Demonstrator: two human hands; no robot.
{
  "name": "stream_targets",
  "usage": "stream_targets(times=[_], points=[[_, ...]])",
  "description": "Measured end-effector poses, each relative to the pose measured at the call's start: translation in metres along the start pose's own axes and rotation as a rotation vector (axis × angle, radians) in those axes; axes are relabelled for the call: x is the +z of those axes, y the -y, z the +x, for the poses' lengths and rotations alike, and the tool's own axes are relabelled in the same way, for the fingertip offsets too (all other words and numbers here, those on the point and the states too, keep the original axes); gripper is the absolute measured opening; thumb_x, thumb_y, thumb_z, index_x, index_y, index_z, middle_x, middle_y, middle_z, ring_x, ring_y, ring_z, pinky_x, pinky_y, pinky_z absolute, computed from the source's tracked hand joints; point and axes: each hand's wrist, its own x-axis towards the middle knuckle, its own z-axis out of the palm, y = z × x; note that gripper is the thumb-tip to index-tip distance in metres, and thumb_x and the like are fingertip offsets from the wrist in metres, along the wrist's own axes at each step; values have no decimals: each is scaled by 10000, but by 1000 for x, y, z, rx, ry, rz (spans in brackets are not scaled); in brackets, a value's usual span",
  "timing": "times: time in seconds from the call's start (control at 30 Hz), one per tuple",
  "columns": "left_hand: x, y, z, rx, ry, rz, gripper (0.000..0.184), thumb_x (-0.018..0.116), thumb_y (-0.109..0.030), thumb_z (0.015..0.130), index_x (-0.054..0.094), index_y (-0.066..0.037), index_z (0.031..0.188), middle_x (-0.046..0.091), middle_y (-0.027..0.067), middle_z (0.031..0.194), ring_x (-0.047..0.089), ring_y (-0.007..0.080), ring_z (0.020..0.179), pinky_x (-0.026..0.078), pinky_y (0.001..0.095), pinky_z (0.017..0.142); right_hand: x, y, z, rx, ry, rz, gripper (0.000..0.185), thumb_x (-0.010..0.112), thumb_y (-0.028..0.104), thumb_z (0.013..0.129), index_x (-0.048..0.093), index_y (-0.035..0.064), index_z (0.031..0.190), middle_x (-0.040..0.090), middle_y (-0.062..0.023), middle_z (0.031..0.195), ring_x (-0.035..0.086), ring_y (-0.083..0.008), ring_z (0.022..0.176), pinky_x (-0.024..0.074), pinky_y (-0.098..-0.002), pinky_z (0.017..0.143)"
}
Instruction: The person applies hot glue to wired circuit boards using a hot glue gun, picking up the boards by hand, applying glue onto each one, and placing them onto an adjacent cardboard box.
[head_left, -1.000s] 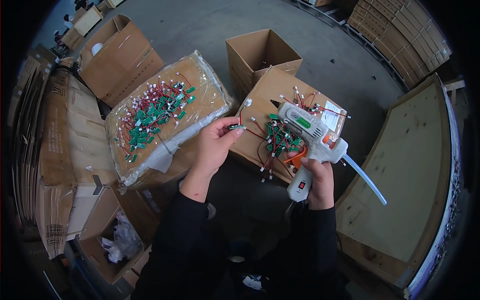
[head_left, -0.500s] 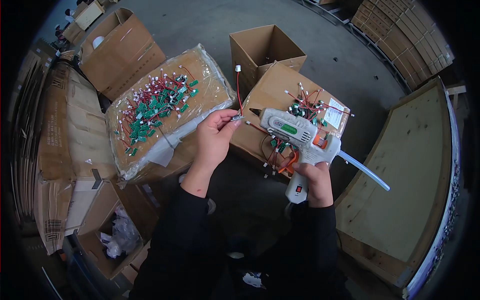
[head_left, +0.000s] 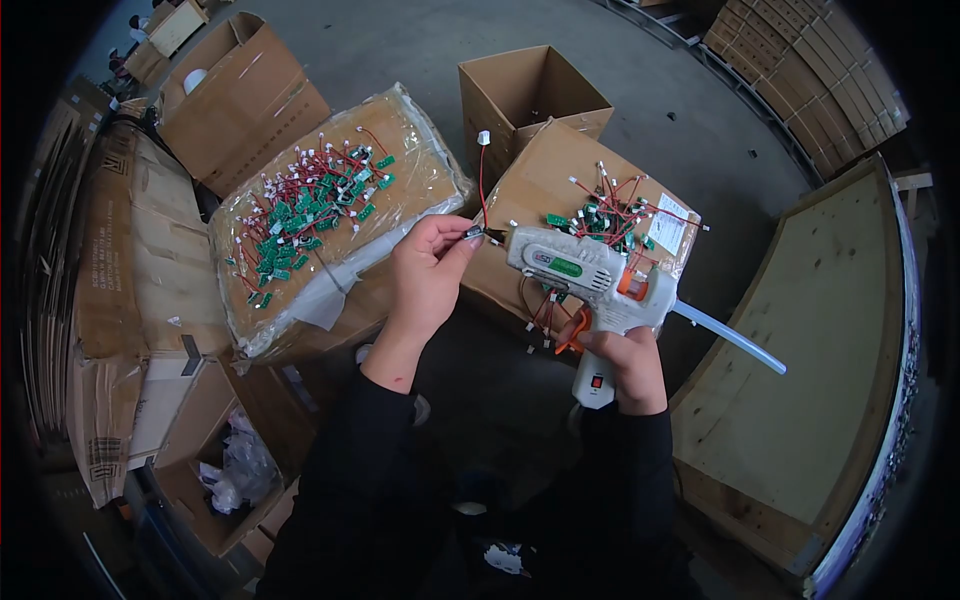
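Note:
Between its thumb and fingers, my left hand (head_left: 432,265) pinches a small circuit board (head_left: 474,232). From the board a red wire (head_left: 483,185) rises to a white connector at its top. My right hand (head_left: 625,360) is wrapped round the handle of a white hot glue gun (head_left: 575,262), with a finger at the orange trigger (head_left: 574,332). The gun's dark nozzle (head_left: 495,235) points left and is at the board's edge; whether it touches cannot be made out. A translucent glue stick (head_left: 735,338) sticks out of the gun's back.
Many green boards with red wires (head_left: 315,215) lie on a plastic-wrapped carton (head_left: 405,150) at left. More wired boards (head_left: 610,220) lie on a carton (head_left: 535,160) at right. An open box (head_left: 540,90) stands behind; a wooden panel (head_left: 790,370) is at far right.
The glue gun has moved slightly left and down, bringing its nozzle to the board in my left hand. The red wire and its connector have shifted slightly right.

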Motion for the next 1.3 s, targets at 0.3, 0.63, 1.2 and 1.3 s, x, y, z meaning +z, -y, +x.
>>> stream_targets(times=[0.3,0.63,1.2,1.3], points=[[-1,1,-1,35,-3,57,124,639,41,865,616,27,986,668,48,883,614,73,795,500,222,736,-1,1,0,3,9,1,465,583,17,686,538,-44,1145,639,-121,966,648,-242,866,506,-348,808],[-1,3,-3,42,14,36,132,632,50,861,619,21,990,660,39,870,606,72,778,496,221,716,-3,1,0,-15,61,15,374,591,4,741,578,-57,1109,650,-144,1053,638,-203,911,512,-312,837],[-2,4,-4,52,7,73,145,635,55,853,618,17,992,660,37,866,609,72,770,498,221,709,1,6,-1,-7,50,46,413,566,-37,746,543,-70,1157,639,-140,1062,629,-200,919,518,-306,823],[-3,4,-4,54,10,81,142,635,54,855,617,18,991,660,37,867,610,73,773,499,221,711,1,6,-1,-5,43,28,401,571,-29,741,553,-69,1140,642,-138,1044,630,-198,911,517,-304,820]])
